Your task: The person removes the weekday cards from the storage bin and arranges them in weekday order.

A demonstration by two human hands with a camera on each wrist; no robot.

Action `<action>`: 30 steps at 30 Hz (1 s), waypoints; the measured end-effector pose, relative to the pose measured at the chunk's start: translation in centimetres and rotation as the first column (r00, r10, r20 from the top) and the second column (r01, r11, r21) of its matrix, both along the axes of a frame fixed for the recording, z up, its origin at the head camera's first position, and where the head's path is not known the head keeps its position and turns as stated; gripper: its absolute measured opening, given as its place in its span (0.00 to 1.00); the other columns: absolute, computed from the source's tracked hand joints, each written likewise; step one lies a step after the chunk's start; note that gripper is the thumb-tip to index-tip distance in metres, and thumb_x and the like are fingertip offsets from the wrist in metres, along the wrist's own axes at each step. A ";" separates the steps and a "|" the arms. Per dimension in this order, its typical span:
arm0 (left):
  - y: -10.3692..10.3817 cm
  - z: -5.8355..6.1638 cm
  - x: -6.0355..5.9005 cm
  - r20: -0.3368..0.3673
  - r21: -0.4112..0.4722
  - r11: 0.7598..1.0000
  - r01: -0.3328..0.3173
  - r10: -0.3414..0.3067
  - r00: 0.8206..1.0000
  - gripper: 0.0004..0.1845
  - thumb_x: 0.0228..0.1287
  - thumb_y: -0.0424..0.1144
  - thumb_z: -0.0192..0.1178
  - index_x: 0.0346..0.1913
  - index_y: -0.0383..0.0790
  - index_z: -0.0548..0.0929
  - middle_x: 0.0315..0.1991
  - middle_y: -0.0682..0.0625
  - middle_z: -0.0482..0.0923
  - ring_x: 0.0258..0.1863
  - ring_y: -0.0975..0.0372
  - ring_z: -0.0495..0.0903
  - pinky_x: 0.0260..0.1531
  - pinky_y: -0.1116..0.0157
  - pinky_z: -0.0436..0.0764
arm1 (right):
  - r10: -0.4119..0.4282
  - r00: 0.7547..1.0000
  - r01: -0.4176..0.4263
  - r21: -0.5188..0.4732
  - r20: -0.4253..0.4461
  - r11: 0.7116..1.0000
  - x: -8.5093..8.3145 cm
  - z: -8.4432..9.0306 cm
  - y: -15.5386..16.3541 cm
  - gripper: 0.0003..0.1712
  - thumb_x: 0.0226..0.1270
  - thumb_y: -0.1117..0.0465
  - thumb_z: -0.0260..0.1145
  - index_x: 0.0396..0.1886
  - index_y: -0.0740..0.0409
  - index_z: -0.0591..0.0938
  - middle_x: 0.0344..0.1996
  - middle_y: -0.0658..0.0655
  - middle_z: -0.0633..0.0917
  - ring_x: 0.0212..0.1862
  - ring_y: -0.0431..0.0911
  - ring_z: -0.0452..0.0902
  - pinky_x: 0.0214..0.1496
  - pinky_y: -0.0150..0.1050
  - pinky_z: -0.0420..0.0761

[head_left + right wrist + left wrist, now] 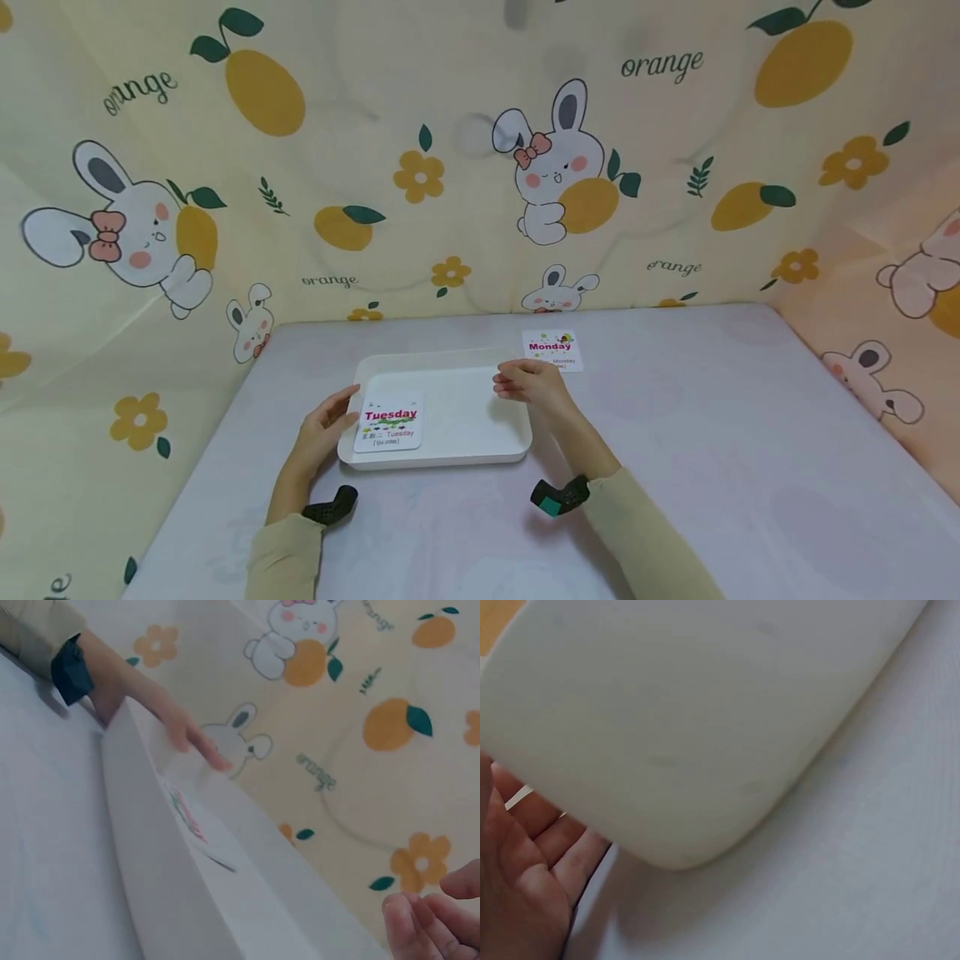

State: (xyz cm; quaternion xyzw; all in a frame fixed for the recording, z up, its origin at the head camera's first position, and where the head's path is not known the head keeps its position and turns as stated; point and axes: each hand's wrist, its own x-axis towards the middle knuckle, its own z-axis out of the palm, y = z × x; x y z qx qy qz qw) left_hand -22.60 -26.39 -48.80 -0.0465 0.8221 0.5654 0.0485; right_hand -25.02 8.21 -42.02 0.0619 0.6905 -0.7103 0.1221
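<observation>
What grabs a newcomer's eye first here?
Likely the bright pink words: a Tuesday card lying in the near-left corner of the white tray mid-table, and a Monday card on the table just past the tray's far-right corner. The left hand rests by the Tuesday card; the right hand hovers near the Monday card.

We see a pale lilac desk (750, 467), and around it on three sides a cream curtain (420, 100) printed with rabbits, oranges, yellow flowers and the word "orange". A Monday card (553, 348) lies near the desk's far edge.
</observation>
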 end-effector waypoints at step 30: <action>0.1 -0.3 -0.1 0.000 0.006 1.000 -0.001 0.001 1.000 0.27 0.71 0.39 0.52 0.72 0.47 0.64 0.77 0.46 0.55 0.77 0.50 0.54 0.76 0.49 0.55 | 0.191 0.980 -0.190 -0.014 0.063 0.982 1.8 -3.1 -7.2 0.18 0.66 0.65 0.61 0.50 0.74 0.79 0.42 0.67 0.88 0.31 0.38 0.84 0.37 0.31 0.87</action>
